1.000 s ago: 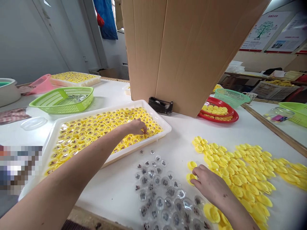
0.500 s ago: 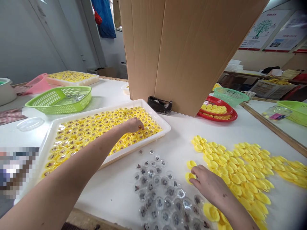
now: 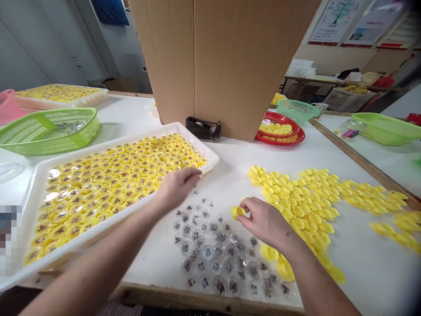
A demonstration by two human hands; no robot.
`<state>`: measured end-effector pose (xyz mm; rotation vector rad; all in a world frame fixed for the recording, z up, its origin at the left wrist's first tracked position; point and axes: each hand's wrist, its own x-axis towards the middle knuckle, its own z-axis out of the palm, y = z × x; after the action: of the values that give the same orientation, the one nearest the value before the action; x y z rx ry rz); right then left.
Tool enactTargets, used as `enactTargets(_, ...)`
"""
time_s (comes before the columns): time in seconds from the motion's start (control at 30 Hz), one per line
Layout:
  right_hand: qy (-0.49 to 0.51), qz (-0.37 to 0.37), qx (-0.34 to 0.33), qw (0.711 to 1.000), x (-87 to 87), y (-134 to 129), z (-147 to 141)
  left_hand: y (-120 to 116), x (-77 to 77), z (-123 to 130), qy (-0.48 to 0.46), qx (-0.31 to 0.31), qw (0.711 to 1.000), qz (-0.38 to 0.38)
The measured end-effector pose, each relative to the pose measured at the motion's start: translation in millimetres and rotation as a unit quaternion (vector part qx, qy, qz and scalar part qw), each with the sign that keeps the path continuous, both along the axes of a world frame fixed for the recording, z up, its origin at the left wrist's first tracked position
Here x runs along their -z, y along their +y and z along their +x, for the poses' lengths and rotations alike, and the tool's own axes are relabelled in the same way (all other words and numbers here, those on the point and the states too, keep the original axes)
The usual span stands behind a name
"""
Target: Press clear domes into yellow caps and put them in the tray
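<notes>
My left hand, blurred, hovers past the near right edge of a white tray; its curved fingertips do not show clearly. Rows of yellow caps with printed clear discs fill that tray. Between thumb and forefinger, my right hand pinches a yellow cap, with another yellow cap right beside it. Loose clear discs with small dark prints lie on the table below and between my hands. To the right of my right hand spreads a heap of empty yellow caps.
A cardboard sheet stands upright behind a black tape dispenser. Red plates of yellow caps sit at its right. A green basket and another filled tray are at the left. Wooden strips edge the white table.
My left hand has come out of the filled tray towards the loose discs. My right hand now pinches a yellow cap near the same spot. The view has shifted right and down.
</notes>
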<state>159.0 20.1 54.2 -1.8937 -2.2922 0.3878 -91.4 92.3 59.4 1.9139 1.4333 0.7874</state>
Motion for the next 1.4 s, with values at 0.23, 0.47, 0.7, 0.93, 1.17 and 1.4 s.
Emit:
enactTargets(0.23,0.130,0.074,-0.067,0.987,-14.0,16,-50,-52,51.0,44,-0.557,0.038,0.746,-0.364)
enactTargets(0.47,0.149,0.024,-0.073,0.986,20.7,44,-48,-40,54.7,22,-0.589,-0.064,0.736,-0.327)
enactTargets(0.7,0.111,-0.018,-0.088,0.990,55.9,41,-54,-39,57.2,18,-0.575,-0.073,0.739,-0.343)
enactTargets(0.93,0.215,-0.042,-0.049,0.974,45.4,39,-46,-38,59.2,20,-0.584,-0.067,0.731,-0.347)
enactTargets(1.17,0.560,-0.182,0.002,0.808,27.4,28,-45,-46,63.6,30,-0.589,-0.021,0.713,-0.379)
enactTargets(1.4,0.537,-0.190,0.003,0.822,35.3,25,-48,-51,64.3,34,-0.588,0.007,0.712,-0.383)
